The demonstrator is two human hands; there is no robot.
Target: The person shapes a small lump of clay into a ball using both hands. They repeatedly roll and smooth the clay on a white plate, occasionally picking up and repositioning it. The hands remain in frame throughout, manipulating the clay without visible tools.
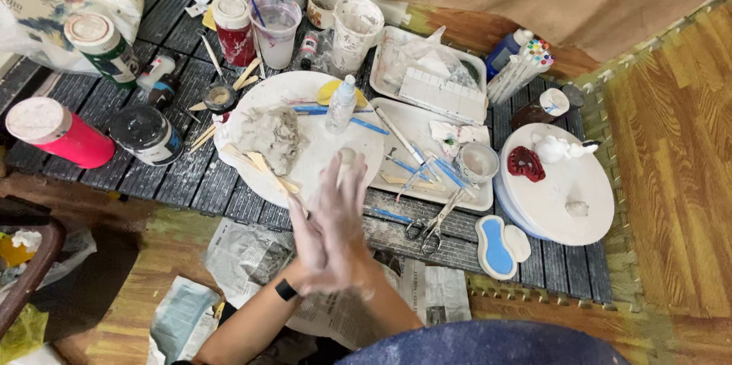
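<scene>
Above table edge: left hand (309,247) and right hand (343,212), palms pressed flat together, fingers straight, dusted grey-white.
Grip: both flat and extended, closed on nothing visible; anything between the palms, such as a small bit of clay, not seen.
Nearest thing: clay lump (267,136), grey, on white round board (320,159), just beyond the fingertips, not touched.
Beside lump: wooden sticks (263,170) at its near side; small spray bottle (341,103) upright further back on the same board.
Handling, judged: lump soft, damp and sticky, fairly dense; likely to dent under fingertips and smear. Best taken from below or by both sides with cupped hands, not pinched at the ragged edges.
Right of board: tray (473,201) with blue-handled tools and a small cup (476,161); scissors (433,229) on dark slatted table (191,182).
Far right: second round board (587,189) bearing a dark red piece (525,164) and a small white figure (560,148), probably fragile.
Left: pink can (57,132), dark jar (145,134), further paint pots.
Hard to make out: hands blurred, so finger contact is uncertain; left wrist with dark band (285,289); contents of rear cups unclear; bag at top left cut off.
</scene>
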